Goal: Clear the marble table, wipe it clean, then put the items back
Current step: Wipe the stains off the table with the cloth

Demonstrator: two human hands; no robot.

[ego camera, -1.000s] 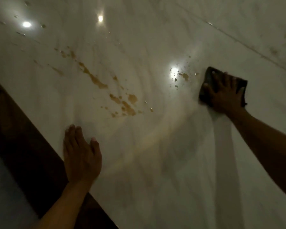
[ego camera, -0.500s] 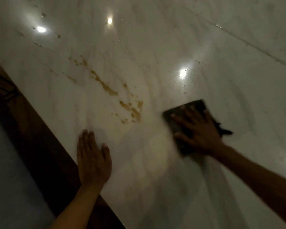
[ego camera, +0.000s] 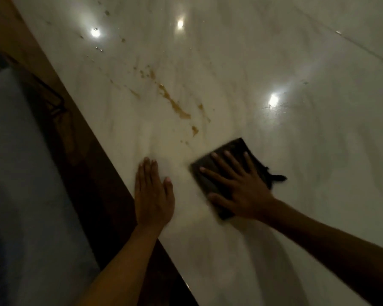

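Presently our flat right hand [ego camera: 241,191] presses dark square cloth [ego camera: 221,160] | left hand [ego camera: 153,195] flat on glossy white marble surface [ego camera: 296,151] | risk: cloth smearing brown spill streak [ego camera: 175,104].

No lettering, label, brand mark or number can be read anywhere in the dim view: none on the marble worktop [ego camera: 274,151], and none on the dark cloth [ego camera: 221,160] lying on it
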